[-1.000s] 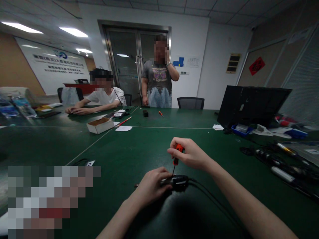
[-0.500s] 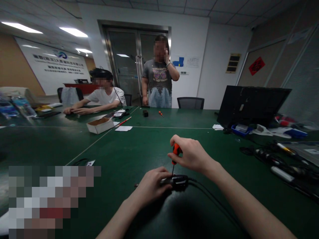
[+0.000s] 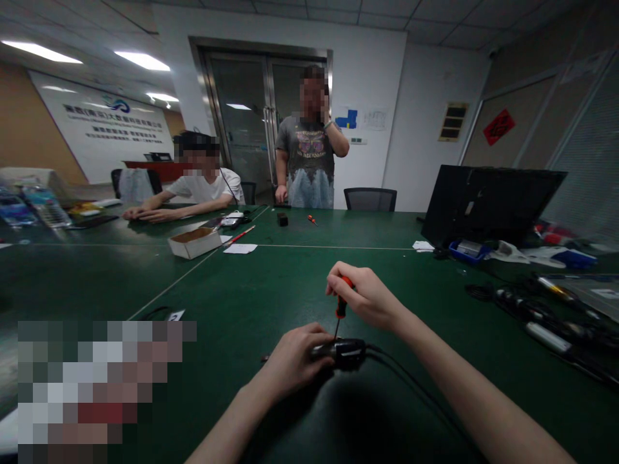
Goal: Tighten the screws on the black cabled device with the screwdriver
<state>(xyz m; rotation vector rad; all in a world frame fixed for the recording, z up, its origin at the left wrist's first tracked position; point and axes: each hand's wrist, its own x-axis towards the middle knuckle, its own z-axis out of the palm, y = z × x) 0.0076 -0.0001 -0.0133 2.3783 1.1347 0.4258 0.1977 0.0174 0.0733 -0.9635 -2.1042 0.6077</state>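
Observation:
In the head view my right hand (image 3: 365,293) is closed around the red-and-black handle of a screwdriver (image 3: 341,308). Its thin shaft points down, and the tip meets a black corded device (image 3: 350,354). My left hand (image 3: 298,354) wraps over the left part of that device and steadies it on the green table (image 3: 232,303). A dark cable runs from the device's right end toward the lower right. At its other end, a small piece sticks out beyond my left hand. My fingers hide the device's middle, so its exact kind is unclear.
Ahead lie an open white box (image 3: 195,243), a red pencil-like stick (image 3: 240,234) and a second screwdriver (image 3: 312,220). On the right stand a black monitor (image 3: 488,206), a blue tray (image 3: 468,252) and tangled cables (image 3: 522,306). One person sits across the table; another stands.
My right hand has turned around the screwdriver handle, its fingers now curled more tightly. The screwdriver leans slightly differently. My left hand and the device stay in place.

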